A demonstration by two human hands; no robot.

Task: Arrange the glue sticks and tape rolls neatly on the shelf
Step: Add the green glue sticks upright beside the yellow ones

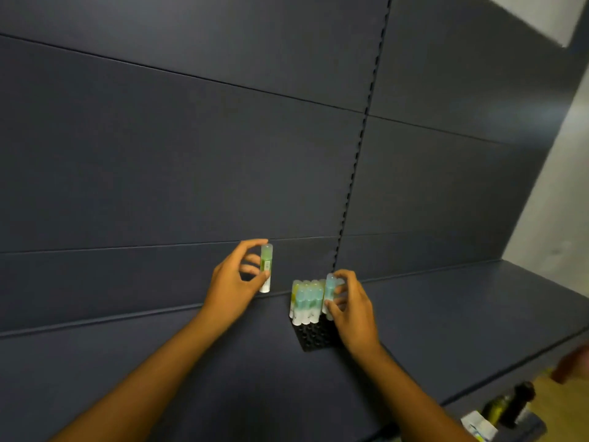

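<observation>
Glue sticks: a tight cluster of upright glue sticks (304, 301) fills the back rows of a black holder tray (314, 336) on the dark shelf (191, 362), near the back panel (191, 154).
Step in hand: loading sticks into the tray, by my reading; front holes are unfilled.
Right hand: the right hand (350, 306) pinches one blue-capped stick (330, 290) upright at the cluster's right edge, touching it.
Left hand: the left hand (237, 282) grips a green-labelled stick (266, 269) between thumb and fingers, upright, left of the cluster and apart from it.
Next move: probably seating the right stick into a hole, keeping it vertical.
Tape rolls: none visible.
Lower right: dark bottles (510, 406), blurred.
</observation>
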